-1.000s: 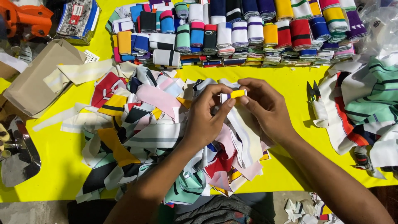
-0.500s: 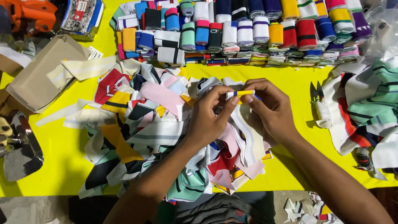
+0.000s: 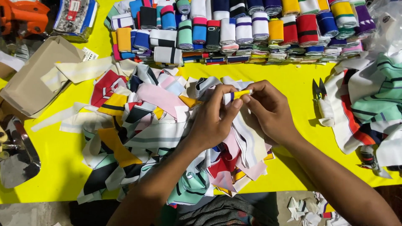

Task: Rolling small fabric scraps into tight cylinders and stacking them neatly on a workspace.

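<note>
Item, frame centre: small fabric strip (image 3: 237,95), white, blue and yellow, pinched between my left hand (image 3: 213,119) and right hand (image 3: 270,111), raised clear of the scrap pile (image 3: 146,129) for folding.
</note>
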